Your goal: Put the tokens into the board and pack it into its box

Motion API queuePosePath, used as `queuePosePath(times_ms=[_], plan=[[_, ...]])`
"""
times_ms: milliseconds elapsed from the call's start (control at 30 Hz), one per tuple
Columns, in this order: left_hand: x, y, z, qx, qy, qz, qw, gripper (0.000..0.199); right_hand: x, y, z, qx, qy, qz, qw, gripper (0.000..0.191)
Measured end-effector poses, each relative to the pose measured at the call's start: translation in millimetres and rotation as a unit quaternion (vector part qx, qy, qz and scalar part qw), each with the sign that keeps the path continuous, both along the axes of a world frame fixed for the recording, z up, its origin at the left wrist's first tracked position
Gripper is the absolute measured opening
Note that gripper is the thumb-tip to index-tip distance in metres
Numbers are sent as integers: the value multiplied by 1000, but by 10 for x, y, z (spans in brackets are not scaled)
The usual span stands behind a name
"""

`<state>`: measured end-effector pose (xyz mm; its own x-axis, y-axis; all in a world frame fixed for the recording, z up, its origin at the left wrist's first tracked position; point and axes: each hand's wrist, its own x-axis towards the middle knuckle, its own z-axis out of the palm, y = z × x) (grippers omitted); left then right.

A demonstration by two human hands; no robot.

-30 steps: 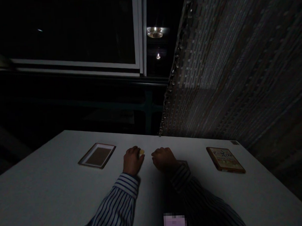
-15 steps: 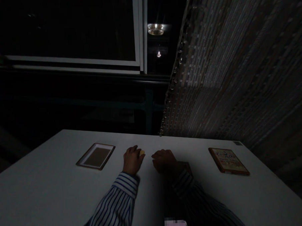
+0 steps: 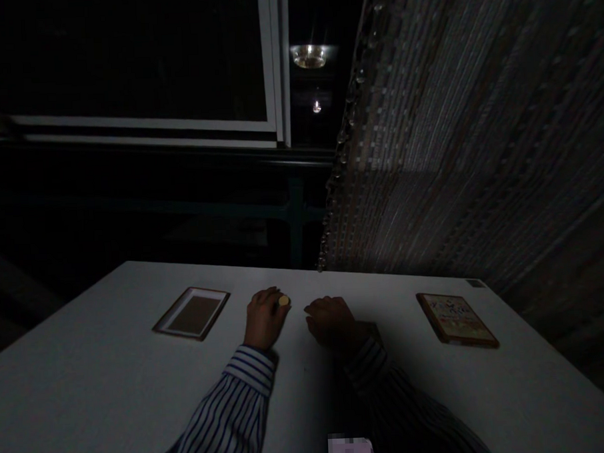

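Note:
Between the thumb and fingers of my left hand (image 3: 264,319) is a small round yellowish disc (image 3: 284,301), its flat face turned towards me. My right hand (image 3: 331,321) hovers or rests just to the right, fingers curled inward and in deep shadow. Whatever those fingers hold, if anything, is hidden. Partly covered by my right wrist, a dark brownish flat object (image 3: 372,330) lies on the table. Left of my left hand is a shallow tray-like box part (image 3: 200,316) with a white inner border and brown bottom.
On the right side of the white table (image 3: 113,375) lies a flat box (image 3: 457,320) with a printed cover. A beaded string curtain (image 3: 403,148) hangs behind the right half. Beyond the far edge stands a dark window with a white frame (image 3: 270,67). The light is dim.
The yellowish disc has turned in my left fingers, so its round face now shows. Both hands have stayed almost in place.

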<state>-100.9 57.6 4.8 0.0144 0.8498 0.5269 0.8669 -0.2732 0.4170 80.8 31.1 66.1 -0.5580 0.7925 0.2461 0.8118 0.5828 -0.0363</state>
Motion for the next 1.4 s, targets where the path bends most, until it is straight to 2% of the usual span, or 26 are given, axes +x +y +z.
queuePosePath(times_ms=[367,500,600,733,900,967,1100,1200,1300,1400], plan=[[69,-142,179,-4,-43,-29,999,31,58,1,62,-4,15,-18,1000,25],[113,-204,213,-16,-106,-44,993,26,92,13,76,-2,34,-18,999,26],[164,-255,228,-32,-199,-47,978,27,120,24,98,0,47,-18,999,27],[244,-342,291,-90,-360,-56,927,31,157,28,143,3,65,-20,998,27],[314,-450,342,-139,-471,-62,869,36,197,5,195,13,79,-16,997,26],[335,-478,319,-166,-520,-77,835,41,204,-4,211,11,88,-15,996,26],[377,-507,237,-207,-627,-92,745,46,204,-6,224,1,96,-4,995,26],[401,-514,180,-223,-673,-110,697,43,199,6,209,1,101,15,995,25],[414,-517,140,-232,-695,-132,667,38,191,23,175,-2,100,40,994,25],[423,-524,119,-247,-692,-153,661,36,176,41,137,-4,106,62,992,25]])
